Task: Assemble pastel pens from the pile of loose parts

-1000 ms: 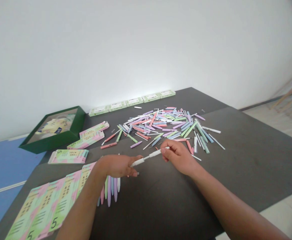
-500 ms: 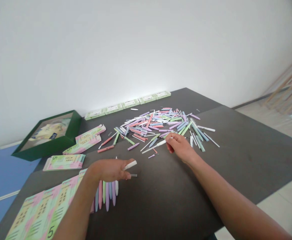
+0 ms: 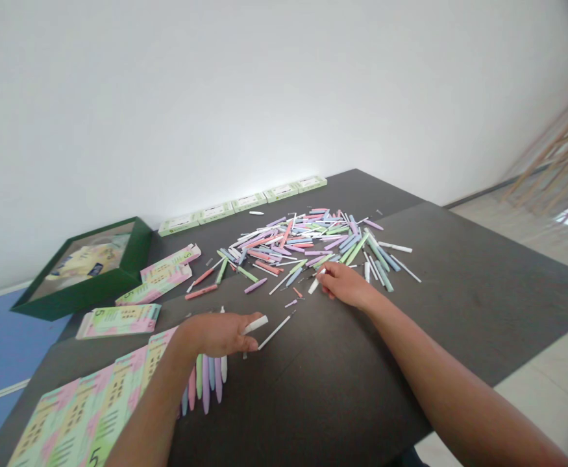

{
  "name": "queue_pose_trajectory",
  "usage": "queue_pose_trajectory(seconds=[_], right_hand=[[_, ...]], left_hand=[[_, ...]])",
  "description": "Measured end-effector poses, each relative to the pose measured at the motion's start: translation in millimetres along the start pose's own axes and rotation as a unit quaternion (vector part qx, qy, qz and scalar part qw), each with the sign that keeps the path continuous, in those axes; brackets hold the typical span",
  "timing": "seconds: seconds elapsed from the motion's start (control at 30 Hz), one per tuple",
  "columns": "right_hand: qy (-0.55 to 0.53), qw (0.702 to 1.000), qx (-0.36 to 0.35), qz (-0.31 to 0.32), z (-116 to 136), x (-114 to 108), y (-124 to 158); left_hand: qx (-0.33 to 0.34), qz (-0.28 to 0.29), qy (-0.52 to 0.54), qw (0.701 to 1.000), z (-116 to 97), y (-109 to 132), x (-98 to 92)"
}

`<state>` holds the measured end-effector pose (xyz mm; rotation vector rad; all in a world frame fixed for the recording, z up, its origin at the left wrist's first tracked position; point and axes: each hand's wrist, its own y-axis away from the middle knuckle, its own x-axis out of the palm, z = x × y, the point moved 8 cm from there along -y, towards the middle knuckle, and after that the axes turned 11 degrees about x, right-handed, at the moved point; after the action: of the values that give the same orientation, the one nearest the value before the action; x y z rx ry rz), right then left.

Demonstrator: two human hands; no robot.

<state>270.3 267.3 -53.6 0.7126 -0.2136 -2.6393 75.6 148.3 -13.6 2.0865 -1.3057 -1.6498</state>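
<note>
My left hand [image 3: 222,334] is closed, palm down, with a white pen barrel [image 3: 256,324] jutting out between its fingers. By its thumb tip a thin white pen refill [image 3: 276,331] slants up to the right; I cannot tell whether the thumb touches it. Under and beyond this hand lies a row of pastel pens [image 3: 206,383], partly covered by it. At the near edge of the heap of loose pens [image 3: 308,237], my right hand [image 3: 341,283] pinches a short white pen part [image 3: 316,283], its far end hidden by the fingers.
Printed pink-and-green boxes [image 3: 76,415] line the near left of the dark table [image 3: 322,389]. More cartons [image 3: 118,320] lie behind them. A green box [image 3: 132,259] holding plastic-wrapped contents stands at the left. Flat green boxes [image 3: 215,213] run along the wall.
A long white piece with a thin end was in my right hand; now only a short white part shows there. A white refill now lies by my left thumb. The view has shifted slightly.
</note>
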Motion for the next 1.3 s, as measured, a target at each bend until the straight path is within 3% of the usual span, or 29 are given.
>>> queue_pose_trajectory(seconds=[0.07, 0.27, 0.33, 0.4, 0.47, 0.53, 0.63, 0.83, 0.93, 1.0, 1.03, 1.07, 1.1, 1.17, 1.23, 1.3], right_hand=[[-0.010, 1.000, -0.010, 0.002, 0.4, 0.2, -0.3], [-0.151, 0.980, 0.034, 0.128, 0.1, 24.9, 3.9], [-0.104, 0.989, 0.011, 0.103, 5.8, 21.1, 5.8], [0.004, 0.998, -0.047, 0.030, 17.0, 11.0, 10.0], [0.101, 0.988, -0.114, -0.030, 29.8, 5.9, 17.7], [0.166, 0.973, -0.156, -0.043, 36.9, 9.9, 24.4], [0.240, 0.956, -0.170, -0.015, 35.5, 21.5, 27.2], [0.260, 0.952, -0.137, -0.086, 28.3, 6.4, 21.0], [0.190, 0.971, -0.106, -0.102, 24.4, -3.0, 16.3], [0.013, 0.990, -0.081, -0.111, 21.1, -13.8, 13.1], [-0.107, 0.989, -0.058, -0.086, 17.0, -15.1, 10.1], [-0.234, 0.971, -0.026, -0.036, 12.5, -11.3, 6.7], [-0.352, 0.935, 0.010, 0.026, 9.5, -3.7, 4.2], [-0.526, 0.836, 0.075, 0.140, 10.0, 12.9, 4.7], [-0.610, 0.756, 0.110, 0.208, 15.5, 23.2, 9.5], [-0.645, 0.715, 0.123, 0.238, 20.5, 27.7, 14.2]], left_hand=[[0.004, 0.020, 0.001, 1.000, 0.4, -2.5, 4.3], [-0.004, 0.033, -0.014, 0.999, 2.8, -7.2, 7.8], [-0.010, 0.040, -0.014, 0.999, 1.2, -7.7, 8.0], [-0.016, 0.047, -0.017, 0.999, -0.2, -7.9, 8.1], [-0.027, 0.052, -0.022, 0.998, 0.1, -8.0, 8.2], [-0.029, 0.055, -0.022, 0.998, -0.1, -8.2, 8.5], [-0.021, 0.060, -0.015, 0.998, -2.2, -8.4, 8.6], [-0.038, 0.063, -0.020, 0.997, -1.7, -5.6, 7.2], [-0.028, 0.055, -0.018, 0.998, -1.3, -5.8, 7.9], [-0.030, 0.050, -0.026, 0.998, -0.1, -5.3, 7.6], [-0.032, 0.047, -0.030, 0.998, 0.0, -4.8, 7.2], [-0.029, 0.045, -0.031, 0.998, -1.0, -4.2, 6.6], [-0.025, 0.043, -0.029, 0.998, -2.7, -3.4, 5.9], [-0.013, 0.040, -0.019, 0.999, -7.2, -1.6, 4.5], [-0.020, 0.034, -0.013, 0.999, -7.7, 1.1, 3.0], [-0.021, 0.031, -0.009, 0.999, -6.9, 2.8, 3.2]])
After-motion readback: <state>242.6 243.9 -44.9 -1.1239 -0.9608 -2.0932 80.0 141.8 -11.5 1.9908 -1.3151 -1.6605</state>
